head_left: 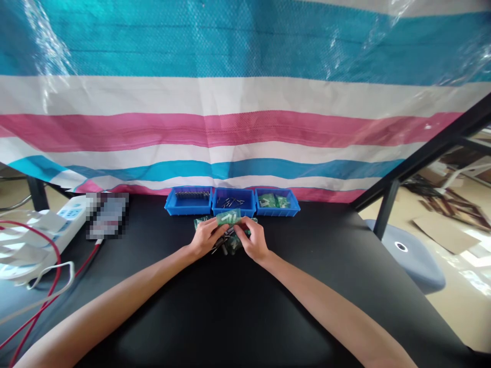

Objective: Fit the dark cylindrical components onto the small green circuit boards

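Between my two hands is a small clear green-tinted plastic bag (229,217) with short white pieces in it. My left hand (205,237) pinches its left side, and my right hand (253,240) pinches its right side. Under the fingers lies a pile of more green bags (235,246) and loose metal pieces (219,246), partly hidden by the hands. Just beyond stand three blue bins. The left bin (187,208) holds a row of small metal cylinders, the middle bin (245,208) thin dark metal pieces, and the right bin (278,210) green bags.
A black table (230,312) carries everything. At left are a white power strip (74,209), red and white cables (57,255) and a blurred-out device (109,217). A striped sheet (245,97) hangs behind the bins. A grey stool (412,255) stands beyond the right edge.
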A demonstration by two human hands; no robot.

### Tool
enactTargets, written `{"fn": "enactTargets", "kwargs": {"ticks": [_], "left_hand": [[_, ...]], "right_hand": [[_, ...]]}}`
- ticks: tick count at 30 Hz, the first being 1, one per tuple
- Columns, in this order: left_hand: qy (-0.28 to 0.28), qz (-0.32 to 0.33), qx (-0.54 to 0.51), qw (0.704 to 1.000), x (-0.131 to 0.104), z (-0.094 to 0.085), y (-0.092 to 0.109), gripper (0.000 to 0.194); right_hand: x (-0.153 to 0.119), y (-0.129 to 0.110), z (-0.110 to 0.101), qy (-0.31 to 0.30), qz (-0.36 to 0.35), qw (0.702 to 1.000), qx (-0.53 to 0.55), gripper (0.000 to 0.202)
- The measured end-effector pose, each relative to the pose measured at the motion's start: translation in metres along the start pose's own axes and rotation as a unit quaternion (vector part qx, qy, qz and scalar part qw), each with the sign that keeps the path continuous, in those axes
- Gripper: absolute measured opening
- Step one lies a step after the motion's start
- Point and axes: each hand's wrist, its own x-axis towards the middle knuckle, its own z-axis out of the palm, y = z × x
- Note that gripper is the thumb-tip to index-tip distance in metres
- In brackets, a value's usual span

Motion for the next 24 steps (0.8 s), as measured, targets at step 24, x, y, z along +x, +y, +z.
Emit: {"fn": "enactTargets", "kwargs": {"ticks": [24], "left_hand": [[0.015,-0.003,0.028,0.999,-0.0006,0.0031,-0.0028,0.031]], "right_hand": [[-0.0010,0.0051,0.0008,-0.016,-0.002,0.997,-0.073,0.032]]}}
